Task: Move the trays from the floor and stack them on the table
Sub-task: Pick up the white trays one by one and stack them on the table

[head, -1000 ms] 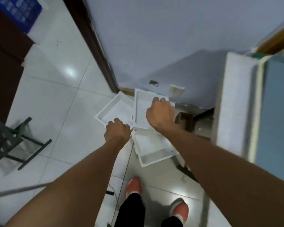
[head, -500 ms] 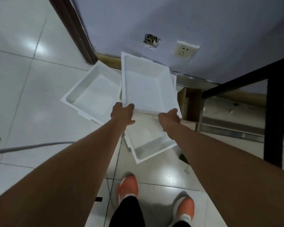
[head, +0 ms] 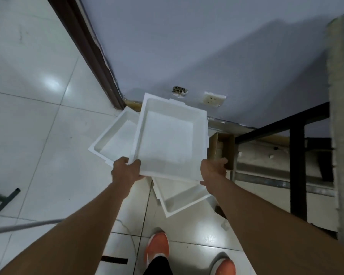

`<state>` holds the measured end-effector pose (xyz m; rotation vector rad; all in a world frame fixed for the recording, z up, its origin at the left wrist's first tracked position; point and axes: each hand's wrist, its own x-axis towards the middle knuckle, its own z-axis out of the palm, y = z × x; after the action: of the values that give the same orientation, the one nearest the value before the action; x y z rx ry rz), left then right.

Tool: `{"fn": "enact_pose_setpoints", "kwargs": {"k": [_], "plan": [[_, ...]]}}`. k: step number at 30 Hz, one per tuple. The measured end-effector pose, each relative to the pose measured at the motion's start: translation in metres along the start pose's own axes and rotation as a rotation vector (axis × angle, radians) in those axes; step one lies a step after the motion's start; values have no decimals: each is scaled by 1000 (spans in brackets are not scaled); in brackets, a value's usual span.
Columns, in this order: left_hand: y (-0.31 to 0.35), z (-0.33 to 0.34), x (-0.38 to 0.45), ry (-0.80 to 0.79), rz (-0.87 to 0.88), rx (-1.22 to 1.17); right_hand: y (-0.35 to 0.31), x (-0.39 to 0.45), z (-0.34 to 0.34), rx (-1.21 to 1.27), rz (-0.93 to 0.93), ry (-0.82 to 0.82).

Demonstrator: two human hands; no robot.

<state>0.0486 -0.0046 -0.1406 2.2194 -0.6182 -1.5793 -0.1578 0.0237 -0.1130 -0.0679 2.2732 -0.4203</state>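
I hold a white foam tray (head: 168,137) off the floor, open side up. My left hand (head: 126,171) grips its near left corner and my right hand (head: 213,170) grips its near right corner. Two more white trays lie on the floor tiles below: one (head: 112,141) to the left, partly under the held tray, and one (head: 184,195) nearer my feet, mostly hidden by the held tray and my right arm. The table edge (head: 340,116) rises at the far right.
A black metal table frame (head: 296,155) and an open cardboard box (head: 222,147) sit to the right. The wall holds a socket (head: 213,99). A dark door frame (head: 91,52) runs at the left. My orange shoes (head: 157,249) stand on the tiles.
Both hands took the tray by its near corners and raised it off the floor toward me. The view has pulled back, and the table edge shows again at the right.
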Motion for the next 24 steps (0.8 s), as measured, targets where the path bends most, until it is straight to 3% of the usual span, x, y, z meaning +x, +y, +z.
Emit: {"fn": "enact_pose_setpoints", "kwargs": {"k": [3,5,9,13,15,24], "plan": [[7,-33,-30,-105,-46,-134,-7,-29,-15,-109,-149,-5],[9,-56,-57,-164,-49,-158,-10,-51,-29,-352,-318,50],[13,-103,-118,-140,13,-97,-19,-111,-59,-580,-537,39],[29,-135,-177,-101,111,156,-33,-161,-91,-513,-595,-152],[42,-144,-204,-77,188,253,-42,-182,-116,-442,-643,-166],[134,-125,-345,140,615,56,-53,-246,-271,-283,-842,-43]]}}
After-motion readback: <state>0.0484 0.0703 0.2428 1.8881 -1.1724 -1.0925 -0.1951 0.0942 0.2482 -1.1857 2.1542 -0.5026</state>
